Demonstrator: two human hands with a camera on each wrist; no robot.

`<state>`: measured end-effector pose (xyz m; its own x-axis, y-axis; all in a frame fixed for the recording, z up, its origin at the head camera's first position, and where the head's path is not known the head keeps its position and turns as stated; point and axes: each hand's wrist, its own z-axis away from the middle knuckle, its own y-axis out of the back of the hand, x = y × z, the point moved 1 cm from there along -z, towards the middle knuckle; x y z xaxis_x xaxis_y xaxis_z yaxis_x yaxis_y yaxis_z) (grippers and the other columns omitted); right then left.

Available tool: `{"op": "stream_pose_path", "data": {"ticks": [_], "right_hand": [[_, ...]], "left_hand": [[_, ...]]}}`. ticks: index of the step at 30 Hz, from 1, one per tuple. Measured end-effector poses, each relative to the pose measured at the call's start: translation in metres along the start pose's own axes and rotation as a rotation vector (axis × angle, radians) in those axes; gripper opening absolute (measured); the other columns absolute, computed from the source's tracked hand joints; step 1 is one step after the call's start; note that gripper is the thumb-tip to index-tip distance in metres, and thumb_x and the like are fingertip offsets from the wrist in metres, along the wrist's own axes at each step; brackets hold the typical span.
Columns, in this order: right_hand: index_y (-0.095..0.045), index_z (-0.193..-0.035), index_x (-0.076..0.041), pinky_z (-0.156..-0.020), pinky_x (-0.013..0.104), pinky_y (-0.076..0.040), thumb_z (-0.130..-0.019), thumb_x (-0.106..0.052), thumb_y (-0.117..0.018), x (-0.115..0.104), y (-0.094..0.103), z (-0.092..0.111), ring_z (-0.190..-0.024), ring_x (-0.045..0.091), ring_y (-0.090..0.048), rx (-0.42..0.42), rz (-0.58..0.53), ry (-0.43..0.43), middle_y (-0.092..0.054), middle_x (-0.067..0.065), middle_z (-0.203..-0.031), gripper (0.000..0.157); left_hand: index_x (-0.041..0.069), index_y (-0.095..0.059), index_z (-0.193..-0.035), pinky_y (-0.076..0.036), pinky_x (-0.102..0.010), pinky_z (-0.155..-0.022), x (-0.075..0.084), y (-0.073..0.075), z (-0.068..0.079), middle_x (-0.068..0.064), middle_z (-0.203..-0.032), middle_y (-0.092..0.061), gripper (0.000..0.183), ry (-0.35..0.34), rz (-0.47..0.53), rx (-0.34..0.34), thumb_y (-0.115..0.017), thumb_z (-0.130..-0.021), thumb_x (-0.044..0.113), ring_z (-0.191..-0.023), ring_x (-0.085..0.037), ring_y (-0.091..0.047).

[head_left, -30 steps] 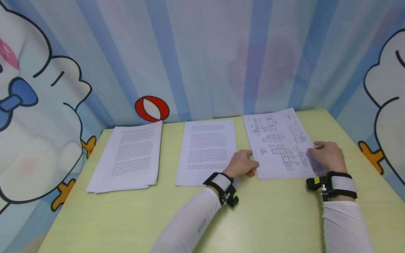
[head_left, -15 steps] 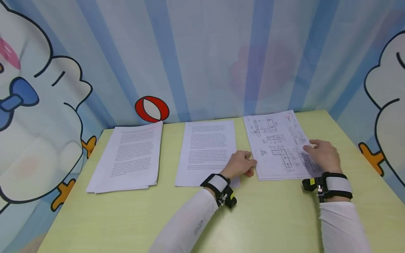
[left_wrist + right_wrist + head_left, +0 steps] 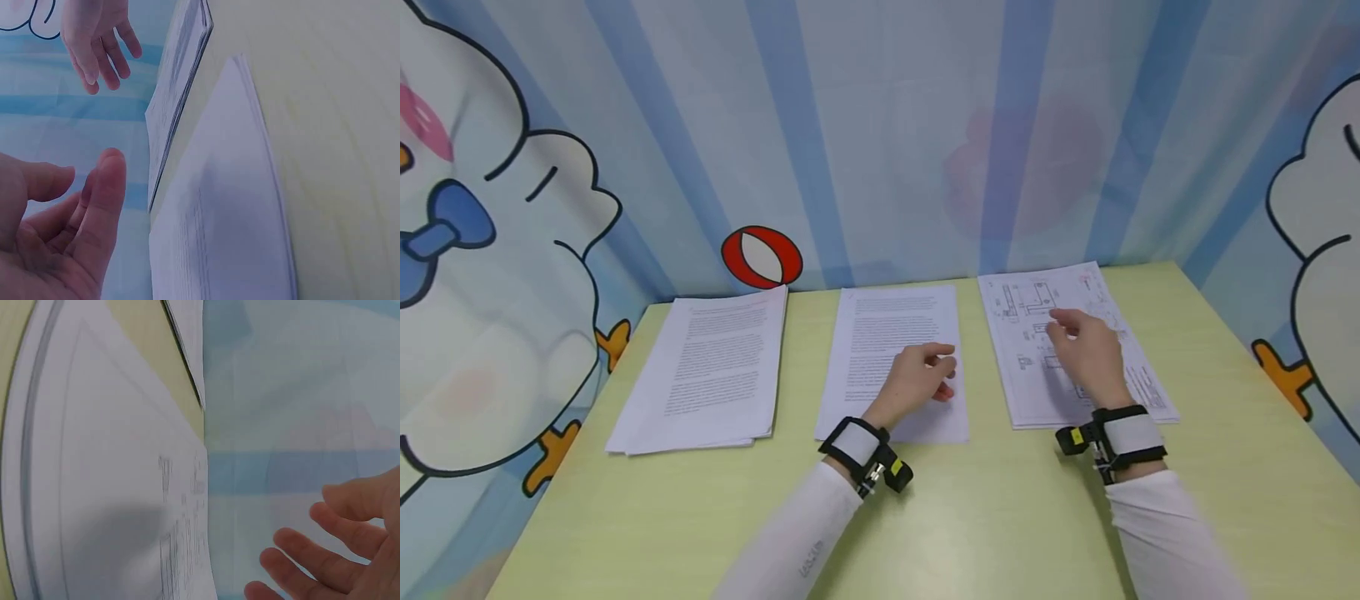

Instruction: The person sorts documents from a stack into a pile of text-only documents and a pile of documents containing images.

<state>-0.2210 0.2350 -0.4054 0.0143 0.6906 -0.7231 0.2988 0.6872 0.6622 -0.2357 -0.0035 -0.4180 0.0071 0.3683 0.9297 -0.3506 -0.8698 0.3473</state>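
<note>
Above the right part of a thin middle stack of white, text-printed paper point(image 3: 868, 358), a bare left hand point(image 3: 913, 377), fingers point(image 3: 106, 203) loosely bent, with gaps between the tips, apart from the sheets. Above a thin stack of white paper covered in black line drawings point(image 3: 1026, 396), at right, a bare right hand point(image 3: 1088, 352), fingers point(image 3: 319, 556) loosely bent and slightly spread, likewise apart from the sheets, with a soft shadow on the page below. Well to the left, a thicker stack of white, text-printed paper point(image 3: 715, 367), uneven at the lower edge. All three in a row along the far side of a pale yellow-green desk point(image 3: 970, 525). On both wrists, black-and-white straps point(image 3: 853, 442) with small black cameras point(image 3: 895, 473); on both forearms, white sleeves point(image 3: 797, 525). Behind, a light-blue cloth with darker blue stripes point(image 3: 895, 150) and a red-and-white ball print point(image 3: 762, 257).
</note>
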Motion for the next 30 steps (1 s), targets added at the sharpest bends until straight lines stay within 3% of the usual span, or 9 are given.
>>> {"op": "stream_pose_path", "data": {"ticks": [5, 9, 14, 18, 23, 30], "right_hand": [[-0.060, -0.121, 0.000, -0.071, 0.048, -0.050, -0.094, -0.016, -0.050, -0.023, -0.027, 0.004, -0.097, 0.037, -0.062, 0.083, -0.075, 0.157, -0.066, 0.024, -0.113, 0.033], [-0.063, -0.118, -0.003, -0.067, 0.042, -0.049, -0.093, -0.013, -0.052, -0.041, -0.046, 0.009, -0.091, 0.032, -0.064, 0.150, -0.144, 0.203, -0.069, 0.020, -0.109, 0.029], [-0.063, -0.117, -0.003, -0.067, 0.043, -0.053, -0.093, -0.012, -0.052, -0.070, -0.065, 0.017, -0.086, 0.030, -0.065, 0.203, -0.270, 0.252, -0.070, 0.019, -0.103, 0.028], [-0.063, -0.117, -0.005, -0.067, 0.044, -0.055, -0.093, -0.011, -0.051, -0.093, -0.081, 0.023, -0.086, 0.029, -0.066, 0.186, -0.309, 0.269, -0.071, 0.017, -0.102, 0.028], [-0.062, -0.118, -0.007, -0.066, 0.039, -0.055, -0.092, -0.012, -0.052, -0.117, -0.107, 0.029, -0.084, 0.024, -0.066, 0.105, -0.295, 0.308, -0.071, 0.014, -0.102, 0.028], [-0.059, -0.125, -0.011, -0.061, 0.037, -0.055, -0.091, -0.015, -0.052, -0.142, -0.146, 0.035, -0.089, 0.024, -0.067, 0.015, -0.137, 0.373, -0.070, 0.011, -0.108, 0.035]], "left_hand": [[0.010, -0.057, -0.128, -0.059, -0.036, -0.066, -0.005, 0.035, 0.006, -0.018, -0.101, -0.067, 0.037, -0.054, -0.083, 0.109, -0.051, -0.094, 0.022, -0.068, -0.023, -0.069], [0.010, -0.060, -0.125, -0.058, -0.040, -0.071, -0.006, 0.065, 0.017, -0.020, -0.100, -0.066, 0.034, -0.100, -0.108, 0.194, -0.051, -0.094, 0.021, -0.078, -0.031, -0.069], [0.010, -0.061, -0.122, -0.058, -0.039, -0.074, -0.005, 0.099, 0.035, -0.016, -0.099, -0.067, 0.032, -0.134, -0.133, 0.298, -0.053, -0.094, 0.021, -0.085, -0.033, -0.067], [0.010, -0.061, -0.123, -0.057, -0.040, -0.076, -0.003, 0.122, 0.046, -0.015, -0.102, -0.068, 0.033, -0.158, -0.197, 0.336, -0.052, -0.094, 0.023, -0.086, -0.031, -0.066], [0.008, -0.060, -0.125, -0.054, -0.043, -0.076, -0.007, 0.150, 0.057, -0.018, -0.107, -0.068, 0.035, -0.155, -0.241, 0.389, -0.051, -0.095, 0.023, -0.089, -0.028, -0.065], [0.005, -0.058, -0.126, -0.051, -0.046, -0.084, -0.032, 0.181, 0.059, -0.018, -0.121, -0.063, 0.036, -0.072, -0.367, 0.426, -0.049, -0.095, 0.022, -0.107, -0.031, -0.059]]}}
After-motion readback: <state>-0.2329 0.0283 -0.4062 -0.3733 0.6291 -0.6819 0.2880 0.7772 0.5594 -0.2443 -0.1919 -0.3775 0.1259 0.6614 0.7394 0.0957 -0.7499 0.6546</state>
